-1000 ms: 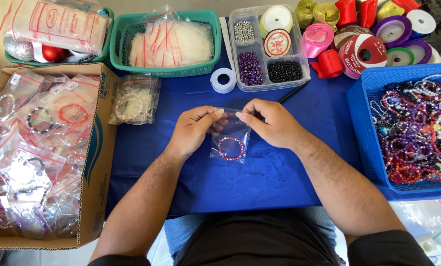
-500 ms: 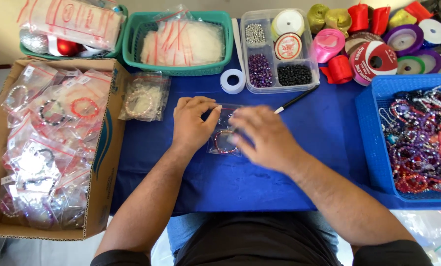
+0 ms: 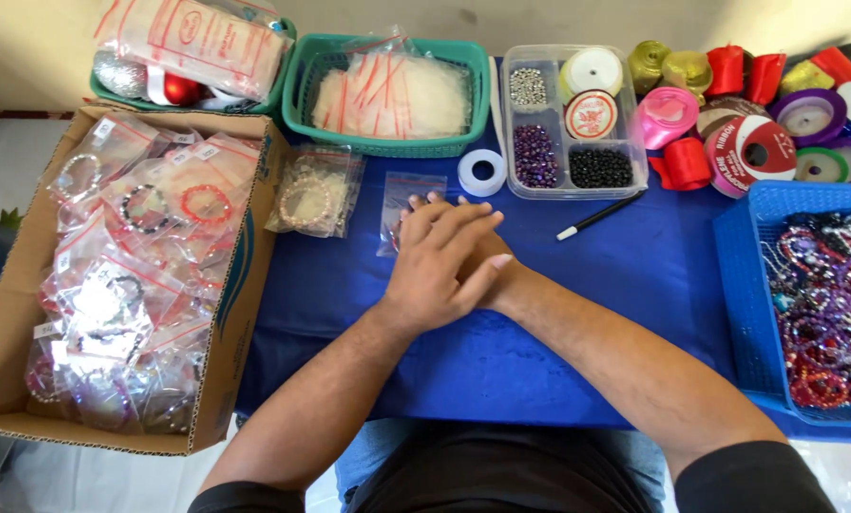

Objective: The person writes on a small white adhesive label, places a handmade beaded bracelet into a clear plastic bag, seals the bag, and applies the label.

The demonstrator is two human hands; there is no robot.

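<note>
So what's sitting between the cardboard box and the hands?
In the head view, between the cardboard box and the stacked hands lies a clear bag holding a pale bead bracelet, then bare blue tablecloth.

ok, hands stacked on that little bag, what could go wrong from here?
1. The left hand lies over the right hand, hiding most of the small clear bag; whether its seal is shut cannot be seen, so the contents might slip out.
2. The tape roll and black pen lie close by; a sweeping hand could knock them.
</note>
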